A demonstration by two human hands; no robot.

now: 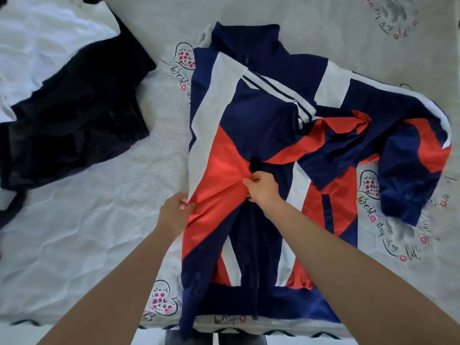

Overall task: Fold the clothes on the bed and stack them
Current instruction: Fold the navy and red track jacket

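While both hands [261,189] pinch the jacket [261,125], black clothes [74,108] lie nearby.

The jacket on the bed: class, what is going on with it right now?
A person is folding a navy, red and white jacket laid flat on the printed bedsheet. The left hand grips its left edge, and the right hand pinches fabric at the middle. One sleeve sprawls unfolded to the right. A dark garment lies apart at the left.
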